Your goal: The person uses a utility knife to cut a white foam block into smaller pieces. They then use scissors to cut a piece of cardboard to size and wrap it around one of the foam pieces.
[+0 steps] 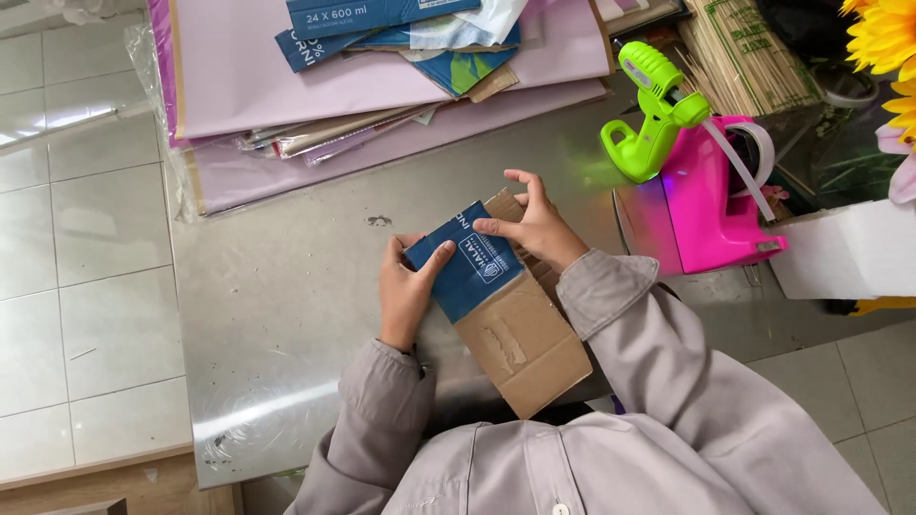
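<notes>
I look down and see my two hands on a piece of cardboard (pixel 506 319). It is brown with a blue printed part at the top. It lies flat on a shiny grey table (pixel 286 324), just in front of my body, and its low end hangs a little over the table edge near my shirt.

My left hand (pixel 408 286) grasps the left side of the blue part. The thumb lies on top and the other fingers curl round the edge. My right hand (pixel 536 221) grasps the top right corner of the cardboard. Its fingertips (pixel 489 227) press down on the blue part, and its thumb sticks up behind. Both hands are touching the cardboard, and they are near each other.

To the right, well apart from my hands, stands a pink tape holder (pixel 711 200). A bright green glue gun (pixel 654 110) leans just beside it, touching its top. Behind them lies a bundle of thin wooden sticks (pixel 749 57). A white box (pixel 844 250) sits at the far right, with yellow flowers (pixel 883 43) above it.

At the back of the table lies a pile of light purple paper sheets (pixel 382 91). Some blue cardboard bits (pixel 382 24) lie on top of that pile.
</notes>
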